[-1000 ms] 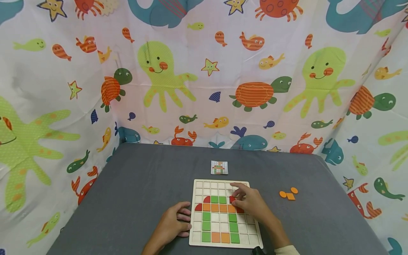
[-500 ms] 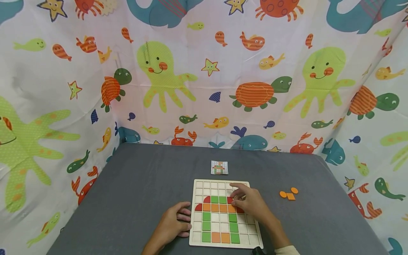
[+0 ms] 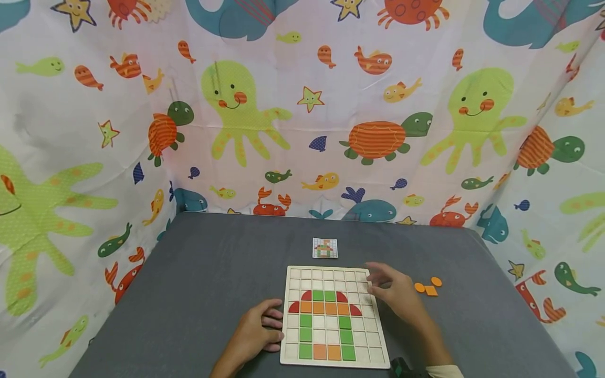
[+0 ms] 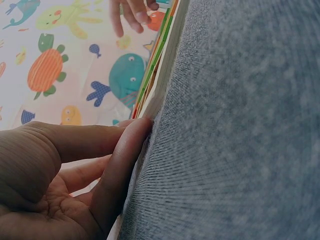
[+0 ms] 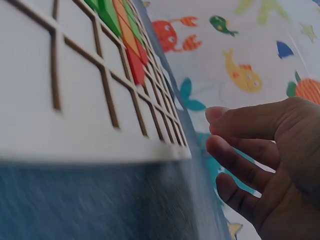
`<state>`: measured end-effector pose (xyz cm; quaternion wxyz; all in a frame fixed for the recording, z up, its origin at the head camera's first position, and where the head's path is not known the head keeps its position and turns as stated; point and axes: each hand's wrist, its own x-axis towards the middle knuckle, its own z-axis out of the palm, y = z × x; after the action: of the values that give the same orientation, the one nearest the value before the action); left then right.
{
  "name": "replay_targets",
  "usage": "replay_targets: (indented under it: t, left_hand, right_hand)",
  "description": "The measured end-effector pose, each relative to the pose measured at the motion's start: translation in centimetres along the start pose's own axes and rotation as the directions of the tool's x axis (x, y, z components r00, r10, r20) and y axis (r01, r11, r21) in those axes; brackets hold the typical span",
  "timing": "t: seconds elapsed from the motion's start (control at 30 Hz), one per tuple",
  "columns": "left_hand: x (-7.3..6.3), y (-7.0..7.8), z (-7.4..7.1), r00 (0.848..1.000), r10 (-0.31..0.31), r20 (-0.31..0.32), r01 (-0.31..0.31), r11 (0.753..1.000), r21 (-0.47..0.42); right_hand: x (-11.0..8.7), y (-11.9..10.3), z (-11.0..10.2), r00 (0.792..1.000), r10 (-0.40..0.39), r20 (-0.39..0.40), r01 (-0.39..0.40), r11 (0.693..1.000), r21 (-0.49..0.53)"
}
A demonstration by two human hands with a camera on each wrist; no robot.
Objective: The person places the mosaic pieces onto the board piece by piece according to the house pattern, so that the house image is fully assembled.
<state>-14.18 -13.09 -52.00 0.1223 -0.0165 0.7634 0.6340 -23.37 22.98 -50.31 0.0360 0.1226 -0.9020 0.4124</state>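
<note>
A pale wooden grid board [image 3: 382,357] lies on the table with coloured pieces set in its cells. Green squares [image 3: 346,323] form two columns, and orange squares [image 3: 331,308] fill a row between them and the top pieces. Red quarter-round pieces [image 3: 342,297] step down at both upper sides. My left hand [image 3: 250,332] rests by the board's left edge, fingertips against it, as the left wrist view also shows. Past the upper right edge hovers my right hand [image 3: 399,295], its thumb and fingers apart and bent loosely, nothing between them in the right wrist view.
To the right lie two orange round pieces [image 3: 419,287] and an orange four-sided piece [image 3: 430,291]. A small printed card [image 3: 325,248] with a coloured grid pattern sits behind the board. Grey cloth [image 3: 212,262] covers the table, and a sea-animal curtain [image 3: 283,126] surrounds it.
My right hand first set a red quarter-round piece into its cell, then let go and moved right, off the board's edge. The left hand has stayed put.
</note>
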Motion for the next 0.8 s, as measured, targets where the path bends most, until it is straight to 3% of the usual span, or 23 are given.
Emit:
replay_targets:
  t: [0.8]
  left_hand:
    - [0.0, 0.0, 0.1, 1.0, 0.0, -0.007, 0.0, 1.0, -0.001]
  right_hand:
    - [-1.7, 6.2, -6.7, 0.983, 0.13, -0.132, -0.132, 0.991, -0.006]
